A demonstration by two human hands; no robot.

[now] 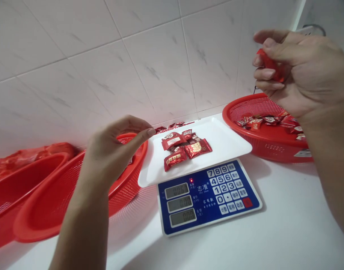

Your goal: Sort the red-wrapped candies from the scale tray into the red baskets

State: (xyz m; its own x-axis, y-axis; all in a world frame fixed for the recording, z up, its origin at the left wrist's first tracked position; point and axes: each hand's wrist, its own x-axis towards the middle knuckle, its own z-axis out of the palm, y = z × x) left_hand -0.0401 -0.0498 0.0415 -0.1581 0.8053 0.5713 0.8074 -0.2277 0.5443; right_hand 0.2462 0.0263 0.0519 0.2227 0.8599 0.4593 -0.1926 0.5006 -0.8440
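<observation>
Sachets, red (pixel 174 148): a handful heaped on the white tray (pixel 217 137) of a blue scale (pixel 208 198), which stands on the tabletop (pixel 287 225). Left hand (pixel 112 150): grip loosely spread, nothing visible in it, just beside the tray, above a red basket (pixel 141 150). Right hand (pixel 304 71): grip pressed together, pinching one wrapped sachet (pixel 270 65), raised over a second basket (pixel 245 108). Contents of second basket: further packets (pixel 267 122), a loose layer, so more lie there than on the tray. Third basket (pixel 28 172): far left, beside the first. Stray packets (pixel 172 125): behind the tray, against the tiled wall (pixel 132 63).
</observation>
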